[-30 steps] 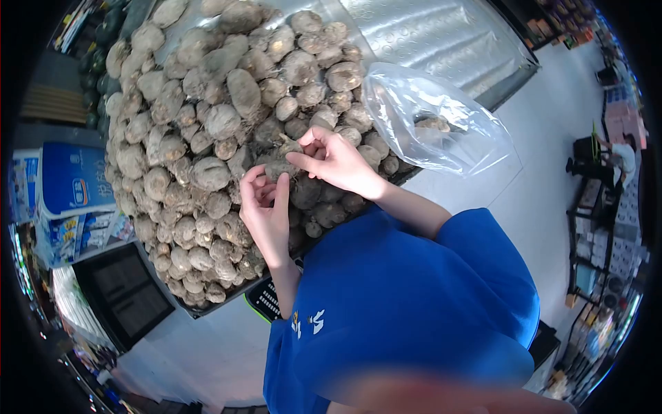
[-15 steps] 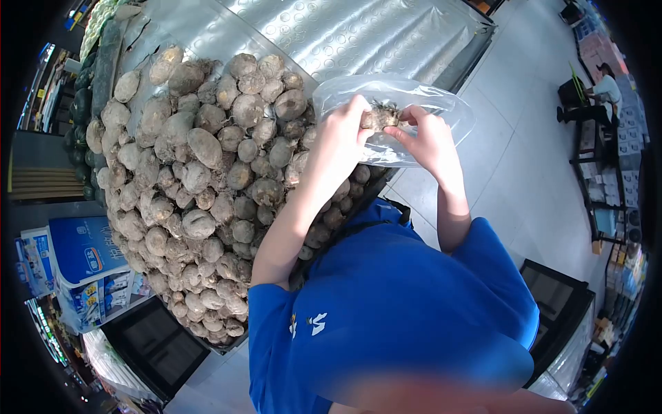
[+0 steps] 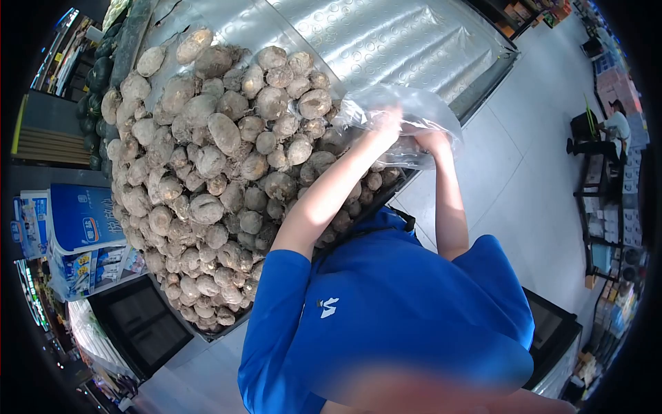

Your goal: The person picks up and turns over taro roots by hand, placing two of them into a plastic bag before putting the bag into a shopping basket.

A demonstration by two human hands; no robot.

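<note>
At clear bag (image 3: pixel 412 102), left hand (image 3: pixel 387 123) outstretched, blurred; right hand (image 3: pixel 433 141) curled; both grips unclear.

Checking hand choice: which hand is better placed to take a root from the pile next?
Left, probably: the left hand is nearer the root pile, while the right hand is farther away, at the clear bag.

Root veg heap (image 3: pixel 207 164) totally walled off the left, up to the plastic bag (image 3: pixel 441 119); left forearm (image 3: pixel 323 196) crossed its near side; a hand could've passed over the silver sheet (image 3: pixel 386 38) beyond or floor (image 3: pixel 514 186) to the right.
</note>
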